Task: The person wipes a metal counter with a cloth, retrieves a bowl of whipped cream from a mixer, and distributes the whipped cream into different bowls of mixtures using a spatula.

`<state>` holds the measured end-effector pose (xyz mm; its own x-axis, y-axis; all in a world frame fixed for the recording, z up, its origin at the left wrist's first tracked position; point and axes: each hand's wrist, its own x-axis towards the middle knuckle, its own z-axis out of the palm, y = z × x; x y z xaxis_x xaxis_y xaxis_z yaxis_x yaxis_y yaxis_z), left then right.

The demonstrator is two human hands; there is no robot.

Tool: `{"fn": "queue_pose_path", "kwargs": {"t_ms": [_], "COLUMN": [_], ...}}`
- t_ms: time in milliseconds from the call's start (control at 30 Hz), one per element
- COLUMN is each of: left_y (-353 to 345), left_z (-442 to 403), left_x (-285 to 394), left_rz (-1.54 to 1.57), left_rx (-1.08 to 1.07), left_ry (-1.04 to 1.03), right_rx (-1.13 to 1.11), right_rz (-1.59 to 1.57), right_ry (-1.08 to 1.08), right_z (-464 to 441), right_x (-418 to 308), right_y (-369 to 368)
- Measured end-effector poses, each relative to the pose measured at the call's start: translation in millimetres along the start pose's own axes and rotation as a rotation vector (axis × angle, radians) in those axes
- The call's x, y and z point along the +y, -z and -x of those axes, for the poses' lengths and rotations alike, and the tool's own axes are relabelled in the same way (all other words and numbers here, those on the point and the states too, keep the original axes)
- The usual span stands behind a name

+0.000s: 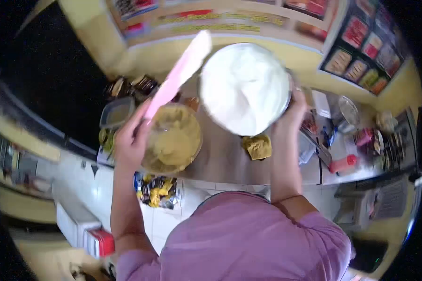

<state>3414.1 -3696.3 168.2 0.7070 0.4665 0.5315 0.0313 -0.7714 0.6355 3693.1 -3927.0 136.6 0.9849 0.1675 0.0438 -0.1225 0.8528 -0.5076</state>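
Spatula [172, 83] pinched in left hand [132, 136], bowl [201, 93] of white cream [244, 89] clasped by right hand [293, 110], above counter [218, 159]

Place: kitchen-like food-preparation room, possibly a shop's
Wall: food-photo poster [358, 40] and lettered banner [220, 23] are hanging
Counter [220, 157]: bowl of yellowish mixture [171, 145] is standing below white-filled bowl [246, 89]

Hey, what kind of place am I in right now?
Probably a small bakery or dessert kitchen: there's a bowlful of whipped-looking white cream, some tan mixture in another bowl, and wall posters that seem to show food.
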Motion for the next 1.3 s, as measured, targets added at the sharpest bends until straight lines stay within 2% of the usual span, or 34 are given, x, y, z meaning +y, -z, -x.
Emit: {"fn": "queue_pose_path", "kwargs": {"t_ms": [33, 133, 167, 200, 233, 267, 333, 400, 500, 533, 600, 700, 800, 867, 900, 967, 1033, 1100, 1133, 1233, 1267, 1300], "left_y": [10.4, 36.8, 44.6, 50.8, 53.2, 54.6, 61.9, 65.3, 71.7, 73.0, 74.2, 73.8, 75.6, 80.8, 79.6, 81.9, 76.7, 73.9, 70.9, 64.6, 63.4, 63.2], "left_z": [3.9, 27.6, 36.6, 44.0, 48.9, 52.7, 59.7, 67.8, 68.7, 67.0, 67.1, 70.9, 74.3, 77.9, 75.9, 77.6, 72.8, 65.2, 62.0, 63.0, 64.1, 64.2], "left_x": [3.9, -19.1, -33.5, -44.2, -45.0, -45.4, -56.4, -60.3, -44.0, -36.8, -24.3, -24.8, -32.5, -44.7, -35.7, -50.0, -40.9, -33.5, -37.2, -39.2, -41.8, -41.9], "left_rz": [0.072, 0.205, 0.239, 0.265, 0.247, 0.230, 0.216, -0.018, -0.369, -0.381, -0.469, -0.469, -0.398, -0.366, -0.314, -0.335, -0.360, -0.307, -0.376, -0.263, -0.250, -0.238], "left_rx": [0.015, 0.149, 0.134, 0.137, 0.139, 0.146, 0.128, 0.147, 0.036, 0.043, -0.045, 0.037, 0.108, 0.124, 0.121, 0.148, 0.150, 0.151, 0.170, 0.136, 0.147, 0.158], "left_ry": [0.123, 0.330, 0.315, 0.308, 0.317, 0.327, 0.318, 0.249, 0.073, 0.090, 0.137, 0.092, 0.073, 0.143, 0.265, 0.064, 0.189, 0.110, 0.011, 0.058, 0.079, 0.098], "right_rx": [0.032, 0.014, -0.044, -0.007, -0.059, -0.053, -0.085, -0.112, -0.197, -0.204, -0.263, -0.248, -0.185, -0.157, -0.128, -0.180, -0.199, -0.248, -0.230, -0.237, -0.231, -0.170], "right_rz": [0.093, -0.087, -0.114, -0.055, -0.150, -0.005, 0.006, 0.003, 0.017, 0.015, 0.227, 0.008, 0.040, -0.008, -0.126, -0.073, -0.027, 0.020, 0.060, 0.035, 0.116, 0.044], "right_ry": [-0.017, -0.130, -0.124, -0.099, -0.153, -0.100, -0.118, -0.167, -0.214, -0.235, -0.222, -0.222, -0.300, -0.287, -0.314, -0.318, -0.301, -0.277, -0.262, -0.223, -0.234, -0.252], "right_z": [17.4, 16.7, 28.3, 33.1, 40.6, 40.2, 32.8, 37.7, 30.2, 29.8, 30.9, 33.3, 28.8, 31.6, 30.0, 24.2, 25.0, 18.1, 25.8, 24.5, 8.9, 30.4], "right_x": [6.3, 50.8, 53.9, 62.2, 64.3, 75.5, 104.9, 101.4, 115.8, 117.9, 118.6, 123.0, 127.4, 123.8, 125.8, 130.3, 132.1, 138.3, 132.3, 135.8, 147.7, 133.7], "right_y": [-20.0, -28.7, -42.6, -50.1, -60.2, -59.0, -59.4, -70.6, -70.9, -72.8, -75.2, -85.2, -86.2, -90.8, -93.8, -88.9, -89.1, -81.5, -90.3, -85.7, -71.5, -94.1]}}
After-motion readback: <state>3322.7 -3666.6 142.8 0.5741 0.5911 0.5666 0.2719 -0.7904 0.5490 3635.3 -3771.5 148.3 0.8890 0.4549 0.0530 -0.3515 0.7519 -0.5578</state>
